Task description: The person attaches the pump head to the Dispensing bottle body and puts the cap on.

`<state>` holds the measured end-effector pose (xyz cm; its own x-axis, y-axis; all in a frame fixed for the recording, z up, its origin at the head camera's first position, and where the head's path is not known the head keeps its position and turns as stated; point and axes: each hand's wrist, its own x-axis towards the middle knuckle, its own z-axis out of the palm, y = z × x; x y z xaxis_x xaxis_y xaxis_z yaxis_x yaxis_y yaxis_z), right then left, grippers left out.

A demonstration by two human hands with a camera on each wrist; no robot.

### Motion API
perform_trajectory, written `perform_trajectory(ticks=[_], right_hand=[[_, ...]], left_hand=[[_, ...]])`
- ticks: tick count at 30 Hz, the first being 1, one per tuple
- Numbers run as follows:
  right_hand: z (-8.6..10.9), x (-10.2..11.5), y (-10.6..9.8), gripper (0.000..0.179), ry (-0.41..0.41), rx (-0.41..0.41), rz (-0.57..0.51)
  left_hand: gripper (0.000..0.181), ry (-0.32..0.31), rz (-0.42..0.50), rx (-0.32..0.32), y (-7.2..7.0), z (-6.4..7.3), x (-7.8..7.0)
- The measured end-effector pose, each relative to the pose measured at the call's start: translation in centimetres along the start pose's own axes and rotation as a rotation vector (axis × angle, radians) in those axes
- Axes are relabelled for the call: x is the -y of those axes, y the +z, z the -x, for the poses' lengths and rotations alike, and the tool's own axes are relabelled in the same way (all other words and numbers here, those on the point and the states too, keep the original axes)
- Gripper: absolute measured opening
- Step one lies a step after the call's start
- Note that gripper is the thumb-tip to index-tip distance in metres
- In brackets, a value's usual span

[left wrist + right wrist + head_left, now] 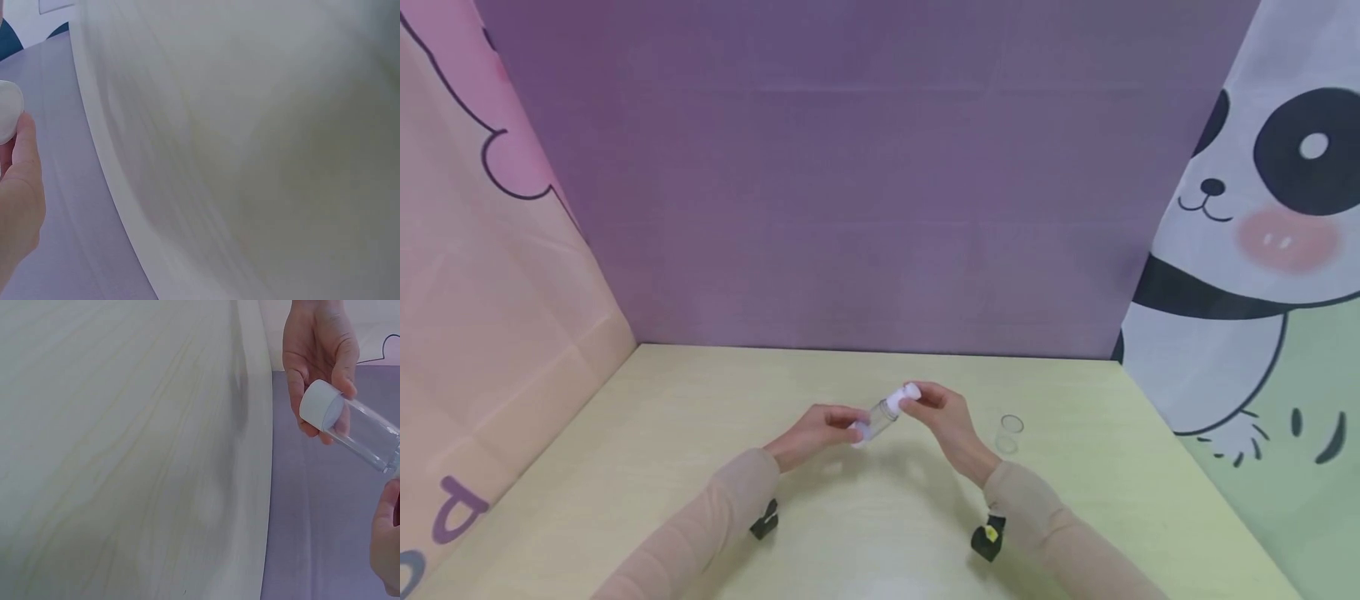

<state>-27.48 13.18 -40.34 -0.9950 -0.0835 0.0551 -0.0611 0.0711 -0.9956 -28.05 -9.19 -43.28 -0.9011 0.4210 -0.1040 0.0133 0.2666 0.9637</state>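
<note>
A slim clear bottle [881,417] with a white base and a white top is held tilted above the table, its top end up to the right. My left hand [820,429] grips the white base [322,405] between thumb and fingers. At the other end, my right hand [946,417] pinches the white top [904,397]. The right wrist view shows the clear body between both hands, with the top cut off at the frame edge. In the left wrist view only part of the left hand [22,187] and the round white base end [9,112] appear.
A clear, open-ended-looking cylinder [1010,434], perhaps a cap, stands on the pale wood table [715,392] right of my right hand. A purple cloth wall [865,183] closes the back, with printed panels at both sides. Dark wrist devices [987,537] hang under the sleeves.
</note>
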Motion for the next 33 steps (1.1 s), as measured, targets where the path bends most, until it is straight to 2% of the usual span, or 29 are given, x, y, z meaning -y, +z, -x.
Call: perform_trajectory(ticks=[6,14,24,33], right_hand=[[0.1,-0.1,-0.2,0.039,0.003,0.010,0.004],[0.0,-0.3,-0.9,0.045,-0.003,0.062,-0.026],[0.5,0.6,-1.3,0.052,-0.052,0.194,-0.094],[0.5,0.8,-1.0,0.046,-0.046,0.188,-0.087]], left_hand=[[0.035,-0.003,-0.005,-0.005,0.1,0.2,-0.3],[0.037,0.031,-0.003,0.006,0.1,0.2,-0.2],[0.037,0.025,-0.007,0.008,0.3,0.2,0.0],[0.037,0.023,-0.005,0.010,0.3,0.3,0.0]])
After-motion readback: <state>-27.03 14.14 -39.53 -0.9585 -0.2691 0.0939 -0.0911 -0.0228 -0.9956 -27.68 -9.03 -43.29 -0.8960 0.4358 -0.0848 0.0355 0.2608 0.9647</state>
